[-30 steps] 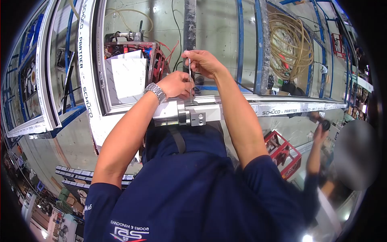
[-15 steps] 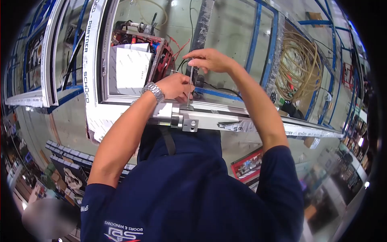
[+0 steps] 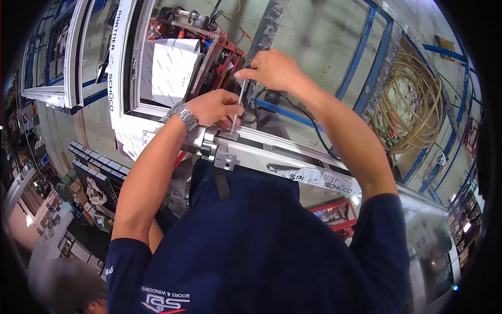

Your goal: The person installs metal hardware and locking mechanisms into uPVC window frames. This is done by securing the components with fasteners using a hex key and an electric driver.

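A thin, straight metal rod (image 3: 241, 94) stands nearly upright on the white window-frame profile (image 3: 308, 157). My right hand (image 3: 272, 68) is closed, its fingertips pinching the rod's upper end. Lower down, the fingers of my left hand (image 3: 213, 107), with a metal watch on its wrist, are closed about the rod close to the profile. The rod's lower end meets a small metal block (image 3: 228, 135) in the profile's channel. Beside it, a silver hinge-like fitting (image 3: 225, 160) is fixed on the near side of the profile. Its tip is hard to make out.
Beyond the frame stands a red tool cart (image 3: 209, 68) bearing a white box (image 3: 168, 73). A coiled hose (image 3: 408, 104) lies at right among blue metal racks (image 3: 358, 52). Another person's head (image 3: 65, 282) shows at lower left. A red case (image 3: 337, 214) is below the profile.
My right hand's fingers, looser before, have closed on the rod's top. The rod leans slightly differently, and the whole view has shifted as my head moved.
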`<state>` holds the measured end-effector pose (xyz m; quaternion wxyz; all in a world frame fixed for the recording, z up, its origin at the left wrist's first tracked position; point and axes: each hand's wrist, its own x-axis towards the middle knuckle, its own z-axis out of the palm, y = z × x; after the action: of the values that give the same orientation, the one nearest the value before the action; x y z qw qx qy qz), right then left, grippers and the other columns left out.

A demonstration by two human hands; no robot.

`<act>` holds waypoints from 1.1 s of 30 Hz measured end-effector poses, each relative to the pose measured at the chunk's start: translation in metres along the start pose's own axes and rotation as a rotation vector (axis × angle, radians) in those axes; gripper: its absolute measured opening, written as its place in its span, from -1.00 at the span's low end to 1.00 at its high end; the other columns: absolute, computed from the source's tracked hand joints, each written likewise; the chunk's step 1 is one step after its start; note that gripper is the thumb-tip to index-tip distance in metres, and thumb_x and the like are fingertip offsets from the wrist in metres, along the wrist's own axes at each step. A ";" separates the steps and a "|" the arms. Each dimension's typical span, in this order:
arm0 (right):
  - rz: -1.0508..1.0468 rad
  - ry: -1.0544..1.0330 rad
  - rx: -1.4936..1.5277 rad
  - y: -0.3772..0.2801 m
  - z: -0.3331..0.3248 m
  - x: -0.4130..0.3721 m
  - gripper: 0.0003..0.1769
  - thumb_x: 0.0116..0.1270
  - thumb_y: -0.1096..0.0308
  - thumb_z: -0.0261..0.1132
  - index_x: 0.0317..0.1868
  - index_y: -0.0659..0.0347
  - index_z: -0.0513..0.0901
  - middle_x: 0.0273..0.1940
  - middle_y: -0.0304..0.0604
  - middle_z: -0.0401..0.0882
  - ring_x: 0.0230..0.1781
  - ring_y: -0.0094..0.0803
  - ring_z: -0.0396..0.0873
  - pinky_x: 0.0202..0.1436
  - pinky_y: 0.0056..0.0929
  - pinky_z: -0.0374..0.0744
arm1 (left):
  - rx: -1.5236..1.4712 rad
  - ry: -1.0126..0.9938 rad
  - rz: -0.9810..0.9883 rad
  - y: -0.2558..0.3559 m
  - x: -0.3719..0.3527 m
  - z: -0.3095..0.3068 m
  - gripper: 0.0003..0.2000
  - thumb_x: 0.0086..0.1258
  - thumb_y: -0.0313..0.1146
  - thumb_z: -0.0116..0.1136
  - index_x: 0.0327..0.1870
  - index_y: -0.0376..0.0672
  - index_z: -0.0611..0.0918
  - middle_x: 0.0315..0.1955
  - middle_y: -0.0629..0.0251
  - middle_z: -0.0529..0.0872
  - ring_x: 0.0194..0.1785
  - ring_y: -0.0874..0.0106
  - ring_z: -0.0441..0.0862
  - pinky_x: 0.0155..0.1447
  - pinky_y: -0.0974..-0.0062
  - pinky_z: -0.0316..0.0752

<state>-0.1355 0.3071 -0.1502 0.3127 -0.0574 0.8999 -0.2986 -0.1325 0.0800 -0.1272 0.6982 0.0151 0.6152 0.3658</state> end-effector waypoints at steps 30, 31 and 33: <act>0.347 0.244 0.154 -0.034 0.018 -0.008 -0.37 0.45 -0.19 0.32 -0.18 0.36 0.79 -0.30 0.13 0.81 -0.16 -0.04 0.81 -0.08 -0.07 0.70 | 0.097 -0.050 0.108 0.004 0.009 -0.019 -0.75 0.66 -0.23 0.14 -0.02 -0.28 0.67 -0.17 0.23 0.83 -0.15 0.42 0.83 -0.04 0.46 0.77; 0.324 0.267 0.250 -0.043 0.010 0.000 -0.40 0.45 -0.15 0.34 -0.16 0.36 0.79 -0.22 0.15 0.81 -0.17 -0.02 0.81 -0.06 -0.09 0.71 | 0.030 0.006 0.133 0.008 0.003 -0.024 -0.75 0.66 -0.23 0.14 -0.03 -0.27 0.67 -0.18 0.24 0.83 -0.16 0.44 0.83 -0.05 0.48 0.76; 0.288 0.297 0.450 -0.064 -0.009 0.013 -0.45 0.43 -0.09 0.36 -0.14 0.36 0.78 -0.08 0.18 0.80 -0.18 0.02 0.81 -0.02 -0.13 0.73 | -0.002 0.077 0.184 0.016 -0.015 -0.042 -0.74 0.65 -0.20 0.15 -0.05 -0.26 0.67 -0.16 0.22 0.84 -0.19 0.45 0.83 -0.05 0.48 0.75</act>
<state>-0.1572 0.2558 -0.1147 0.2218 0.1857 0.8459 -0.4480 -0.1764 0.0655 -0.1173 0.6375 0.0567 0.6373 0.4292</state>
